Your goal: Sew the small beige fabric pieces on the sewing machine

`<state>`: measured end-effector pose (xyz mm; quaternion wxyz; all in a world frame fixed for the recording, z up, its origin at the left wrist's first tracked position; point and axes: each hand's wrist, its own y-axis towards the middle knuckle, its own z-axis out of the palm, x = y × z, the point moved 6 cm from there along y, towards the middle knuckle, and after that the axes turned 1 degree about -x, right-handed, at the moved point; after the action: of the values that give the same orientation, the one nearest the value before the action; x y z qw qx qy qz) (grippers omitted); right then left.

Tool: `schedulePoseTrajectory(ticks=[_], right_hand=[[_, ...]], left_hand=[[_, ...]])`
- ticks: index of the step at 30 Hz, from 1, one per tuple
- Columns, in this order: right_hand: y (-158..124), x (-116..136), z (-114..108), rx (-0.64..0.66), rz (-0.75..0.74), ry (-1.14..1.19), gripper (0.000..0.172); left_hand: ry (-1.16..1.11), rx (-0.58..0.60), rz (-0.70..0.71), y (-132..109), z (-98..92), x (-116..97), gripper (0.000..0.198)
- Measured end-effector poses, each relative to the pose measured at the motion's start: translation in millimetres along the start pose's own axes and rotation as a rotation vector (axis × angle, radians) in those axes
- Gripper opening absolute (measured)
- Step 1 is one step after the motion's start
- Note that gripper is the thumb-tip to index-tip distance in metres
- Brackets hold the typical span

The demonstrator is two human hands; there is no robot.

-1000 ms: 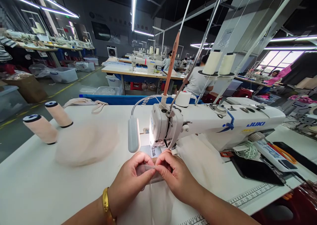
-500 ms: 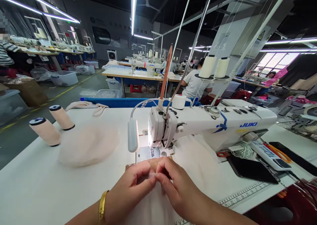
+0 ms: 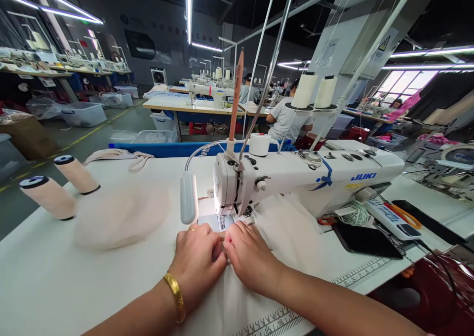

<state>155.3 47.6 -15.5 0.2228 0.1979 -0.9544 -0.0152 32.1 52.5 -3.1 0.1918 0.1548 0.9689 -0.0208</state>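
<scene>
At the white sewing machine (image 3: pixel 289 174), left hand (image 3: pixel 198 257) and right hand (image 3: pixel 249 258), each grip pinching sheer cream fabric (image 3: pixel 232 296) on the white counter (image 3: pixel 44 277), now bring it nearer the silvery presser foot (image 3: pixel 223 222).

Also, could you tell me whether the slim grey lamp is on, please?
On: the slim grey lamp glows along its right edge.

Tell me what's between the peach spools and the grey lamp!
Sheer pale fabric lies between the peach spools and the lamp, in the head view.
</scene>
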Motion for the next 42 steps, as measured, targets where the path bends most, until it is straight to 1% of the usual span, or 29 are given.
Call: schedulePoseTrajectory(ticks=[2, 4, 6, 8, 10, 12, 14, 19, 22, 27, 33, 39, 42], right_hand=[[4.7, -4.1, 0.2, 0.026, 0.015, -0.008, 0.016], [8.9, -7.6, -1.9, 0.031, 0.026, 0.003, 0.017], [12.7, -10.4, -4.2, 0.026, 0.040, 0.015, 0.016], [15.4, -12.6, -5.6, 0.021, 0.050, 0.026, 0.014], [16.0, -14.8, -6.8, 0.012, 0.052, 0.033, 0.014], [13.9, -17.8, -8.1, 0.004, 0.041, 0.039, 0.012], [9.1, -20.2, -10.1, -0.019, -0.007, 0.052, 0.008], [-6.4, -16.0, -13.1, -0.108, -0.279, 0.093, 0.019], [-8.2, -13.9, -11.0, -0.155, -0.362, 0.032, 0.023], [-1.2, -18.2, -8.2, -0.181, -0.328, -0.046, 0.023], [1.5, -20.8, -8.4, -0.194, -0.277, -0.082, 0.025], [2.2, -21.4, -10.5, -0.245, -0.269, -0.089, 0.026], [1.0, -22.0, -9.0, -0.262, -0.279, -0.088, 0.027]], left_hand=[[0.018, -0.144, 0.069, -3.8, -4.2, 2.3, 0.015], [0.050, -0.309, 0.213, -10.6, -10.0, -0.6, 0.009], [0.079, -0.417, 0.405, -18.6, -13.0, -7.4, 0.022], [0.082, -0.434, 0.548, -23.4, -12.5, -12.1, 0.033], [0.059, -0.402, 0.594, -23.3, -11.2, -12.0, 0.034], [0.024, -0.371, 0.583, -20.8, -10.3, -9.2, 0.031], [-0.005, -0.354, 0.575, -18.8, -9.5, -6.8, 0.029], [-0.022, -0.339, 0.570, -15.8, -6.4, -4.3, 0.032], [0.013, -0.341, 0.549, -13.8, -5.0, -2.6, 0.031], [0.096, -0.330, 0.512, -11.8, -2.7, 0.0, 0.026], [0.105, -0.330, 0.480, -11.0, -1.8, 1.4, 0.022], [0.114, -0.319, 0.461, -9.5, 0.5, 4.3, 0.022], [0.103, -0.292, 0.450, -9.0, -0.3, 5.7, 0.023]])
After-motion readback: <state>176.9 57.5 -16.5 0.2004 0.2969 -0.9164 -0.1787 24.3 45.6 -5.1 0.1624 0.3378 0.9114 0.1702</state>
